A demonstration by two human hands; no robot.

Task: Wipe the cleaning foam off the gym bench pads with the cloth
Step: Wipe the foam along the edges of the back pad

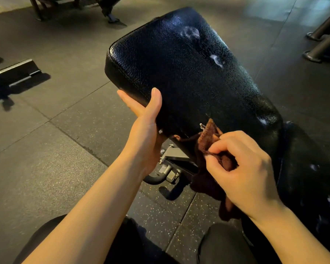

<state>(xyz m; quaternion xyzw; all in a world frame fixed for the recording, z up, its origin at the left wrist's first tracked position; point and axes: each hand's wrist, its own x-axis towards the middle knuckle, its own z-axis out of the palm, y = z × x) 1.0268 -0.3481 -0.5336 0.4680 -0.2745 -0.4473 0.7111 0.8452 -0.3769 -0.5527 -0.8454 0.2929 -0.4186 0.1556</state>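
The left hand grips the near left edge of the seat pad, thumb on top. The right hand pinches the brown cloth at the pad's near edge. The cloth looks soft and light; bunching it should wipe the foam spots better.
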